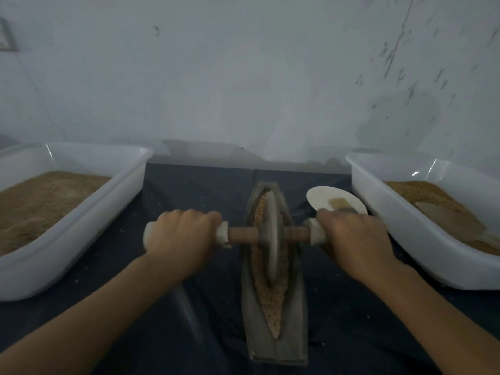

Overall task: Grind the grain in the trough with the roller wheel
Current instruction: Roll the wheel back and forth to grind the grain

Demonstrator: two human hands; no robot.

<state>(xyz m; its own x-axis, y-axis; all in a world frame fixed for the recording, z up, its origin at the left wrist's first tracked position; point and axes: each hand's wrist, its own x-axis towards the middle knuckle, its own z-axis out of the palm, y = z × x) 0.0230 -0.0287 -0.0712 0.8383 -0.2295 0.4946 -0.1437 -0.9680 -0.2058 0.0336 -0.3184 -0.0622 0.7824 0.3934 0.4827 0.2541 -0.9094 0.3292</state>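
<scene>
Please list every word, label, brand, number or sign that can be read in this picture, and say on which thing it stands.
None: no readable text shows anywhere.
Left tub, right tub, trough, roller wheel and plate: all plain, no print.
Small tan block on the plate: no marking visible.
Frame on the wall, upper left: cut off and blurred, unreadable.
</scene>
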